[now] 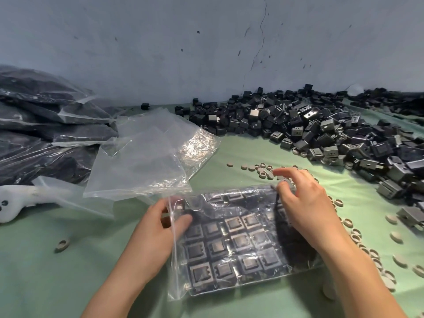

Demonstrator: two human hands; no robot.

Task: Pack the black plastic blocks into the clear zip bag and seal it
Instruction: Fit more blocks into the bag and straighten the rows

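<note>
Far left, a heap of packed bags [34, 125] full of dark parts, with a white object [13, 200] lying in front of it on the green counter [68, 271]. Just to the right, empty clear bags [149, 152] sit crumpled and loose.

Now the action. The left hand [158, 228] has the zip bag [176, 260] by its left edge, fingers clamped on the plastic and thumb pressing down on top. The bag lies flat on the counter between both hands, and the black blocks [234, 223] inside are packed in neat rows. The right hand [305, 203] is at the bag's far right corner, its fingers pinching the plastic there.

Beyond that, small tan rings [263, 171] are scattered about, and a big pile of loose blocks [321, 129] runs along the wall.
</note>
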